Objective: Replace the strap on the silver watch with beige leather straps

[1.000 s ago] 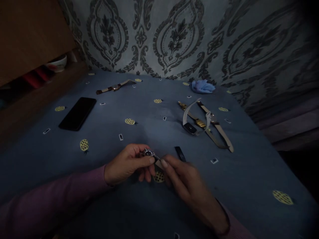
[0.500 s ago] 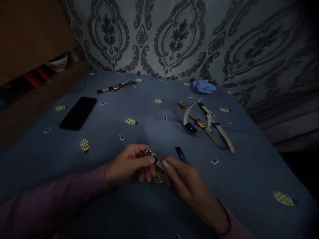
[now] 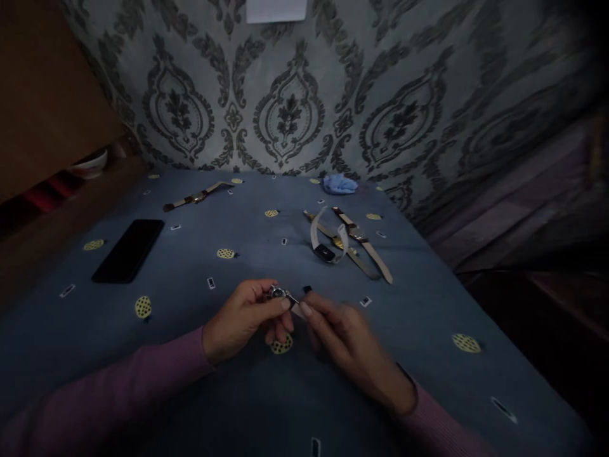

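Observation:
My left hand (image 3: 245, 313) is closed on a silver-cased wristwatch (image 3: 278, 292), thumb on the near side and fingers behind. From the case a pale-backed strap piece (image 3: 297, 311) reaches toward the other hand. My right hand (image 3: 349, 343) pinches a thin shiny metal tool (image 3: 294, 300), its far end at the watch's strap side. The tool's handle is hidden in my fingers, so its exact kind cannot be made out. Just behind my right fingers lies a dark strap-like piece (image 3: 307, 289), mostly covered by the hand.
On the blue tablecloth (image 3: 252, 216) at right lie a white-strapped smartwatch (image 3: 325, 253), a gold watch (image 3: 338, 242) and a brown-strapped watch (image 3: 358, 234). Another watch (image 3: 198, 197) and a black phone (image 3: 129, 251) are at left. A crumpled blue cloth (image 3: 340, 184) sits near the wall.
My view has tilted up and swung right, so the table things appear shifted left. Both hands keep their hold; the watch and the tool stay together.

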### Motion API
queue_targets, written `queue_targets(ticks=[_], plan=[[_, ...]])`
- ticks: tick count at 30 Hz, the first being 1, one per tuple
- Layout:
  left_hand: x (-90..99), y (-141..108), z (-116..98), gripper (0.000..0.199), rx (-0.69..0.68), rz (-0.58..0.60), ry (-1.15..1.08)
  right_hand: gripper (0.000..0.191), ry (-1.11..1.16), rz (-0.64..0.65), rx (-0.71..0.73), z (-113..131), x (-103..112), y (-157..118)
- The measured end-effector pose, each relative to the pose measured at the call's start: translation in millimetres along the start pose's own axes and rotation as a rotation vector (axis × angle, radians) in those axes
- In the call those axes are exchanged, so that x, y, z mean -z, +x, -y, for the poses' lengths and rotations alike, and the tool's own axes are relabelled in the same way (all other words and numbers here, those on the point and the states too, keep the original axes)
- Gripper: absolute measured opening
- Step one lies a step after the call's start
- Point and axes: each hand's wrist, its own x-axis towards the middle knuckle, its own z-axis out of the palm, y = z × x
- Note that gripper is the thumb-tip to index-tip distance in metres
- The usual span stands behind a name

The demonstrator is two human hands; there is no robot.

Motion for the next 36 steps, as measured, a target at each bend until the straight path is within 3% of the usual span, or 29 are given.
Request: queue_targets(ticks=[11,18,31,36], plan=[[-0.6,0.6,2.8,0.018,-0.038,0.056,0.126,0.031,0.003,-0.004,0.076,-1.4,6.3,-2.6],[-3.0,-0.4,8.6,0.024,-0.037,0.03,0.046,0.034,-0.043,-0.032,0.068,-3.0,3.5,-0.7],[4.2,1.2,10.3,0.02,0.009,0.152,-0.06,0.028,-0.151,0.016,0.121,-3.6,8.1,-4.2],[3.1,1.2,9.6,0.023,0.014,0.114,-0.066,0.027,-0.223,-0.014,0.129,-4.8,4.8,-4.4]])
